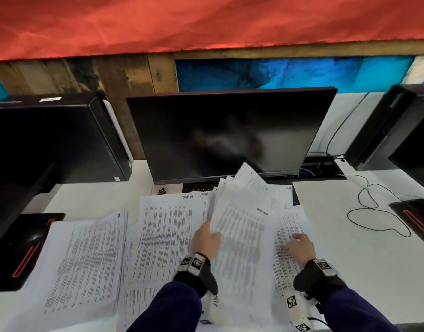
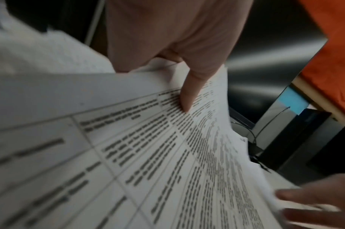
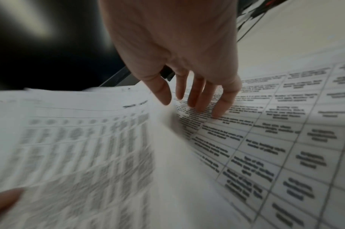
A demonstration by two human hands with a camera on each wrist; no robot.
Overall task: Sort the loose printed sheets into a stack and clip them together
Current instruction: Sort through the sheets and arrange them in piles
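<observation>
Several printed sheets of tables lie spread over the white desk [image 1: 364, 259]. My left hand [image 1: 207, 238] grips the left edge of a lifted bundle of sheets [image 1: 242, 224], its thumb [image 2: 187, 96] on top of the print and the other fingers hidden beneath. The bundle [image 2: 128, 155] tilts up and fans out toward the monitor. My right hand [image 1: 300, 245] rests with straight fingers [image 3: 220, 106] on a flat sheet [image 3: 265, 139] at the right. More loose sheets [image 1: 86, 259] lie to the left. No clip shows in any view.
A dark monitor [image 1: 230, 133] stands right behind the papers, a keyboard [image 1: 201, 186] partly under them. Black computer towers [image 1: 62, 137] sit at left and far right [image 1: 383, 128]. A black cable [image 1: 371, 207] loops on the desk right. Black pads with red stripes [image 1: 23, 248] lie at both sides.
</observation>
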